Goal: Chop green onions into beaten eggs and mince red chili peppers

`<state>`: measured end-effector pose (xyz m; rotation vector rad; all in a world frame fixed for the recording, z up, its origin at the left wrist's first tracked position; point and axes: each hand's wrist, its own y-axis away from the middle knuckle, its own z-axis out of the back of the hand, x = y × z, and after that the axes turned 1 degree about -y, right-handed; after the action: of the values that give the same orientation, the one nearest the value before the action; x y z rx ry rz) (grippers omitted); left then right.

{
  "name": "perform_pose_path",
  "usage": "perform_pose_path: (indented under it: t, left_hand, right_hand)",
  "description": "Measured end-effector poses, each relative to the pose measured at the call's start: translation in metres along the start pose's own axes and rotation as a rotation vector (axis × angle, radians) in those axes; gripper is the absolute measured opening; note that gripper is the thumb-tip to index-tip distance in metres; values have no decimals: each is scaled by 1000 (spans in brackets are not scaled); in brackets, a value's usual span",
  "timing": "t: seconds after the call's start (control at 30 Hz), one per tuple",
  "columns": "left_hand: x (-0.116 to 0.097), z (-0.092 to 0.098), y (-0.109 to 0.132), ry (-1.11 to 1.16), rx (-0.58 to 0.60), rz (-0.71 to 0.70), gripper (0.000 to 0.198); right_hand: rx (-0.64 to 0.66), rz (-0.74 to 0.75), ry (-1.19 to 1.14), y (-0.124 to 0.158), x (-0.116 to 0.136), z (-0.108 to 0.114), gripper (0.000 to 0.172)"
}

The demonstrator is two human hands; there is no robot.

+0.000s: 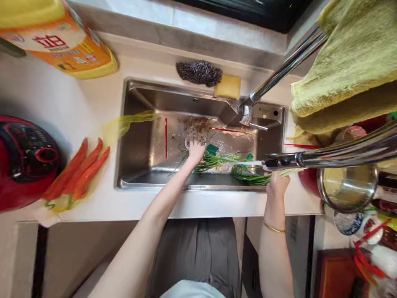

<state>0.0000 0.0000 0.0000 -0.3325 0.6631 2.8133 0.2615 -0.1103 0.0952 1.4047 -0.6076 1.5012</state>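
My right hand is closed around a bunch of thin green onions at the sink's right front edge. Pale stem ends stick out past the fist, and the green leaves hang into the steel sink. My left hand reaches down into the sink, its fingers stretched over brown scraps around the drain; the fingertips are partly hidden among them. More long green leaves lie beside this hand. Water runs leftward from the chrome spout over the leaves. A green piece lies close by.
Red sticks lie in the sink. Yellow netting hangs over its left rim, near red peppers. A steel scourer and a yellow sponge sit behind. A metal pot stands right; a towel hangs above.
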Motion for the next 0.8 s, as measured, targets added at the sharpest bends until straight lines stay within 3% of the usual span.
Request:
perform_pose_path:
  t: [0.07,0.13,0.27,0.4,0.6,0.8]
  left_hand:
    - [-9,5,3,63,-158,-47,34]
    - [-24,9,8,158,-236,-139,32]
    - [-74,10,27,440,-157,-413,27]
    - [-105,-1,41,714,-83,-471,30]
    - [-97,-27,37,979,63,-444,28]
    - [-65,-29,23,560,17,-333,24]
  right_hand:
    - [-5,-4,-12,3,-1,-2,19]
    - [-15,-2,-20,7,-3,-4,19]
    - [-44,12,-14,14,-6,-11,20]
    - [-54,-19,24,20,-8,-15,20]
    - [-24,-14,-7,23,-10,-12,28]
    - [-61,47,-52,18,-5,0,34]
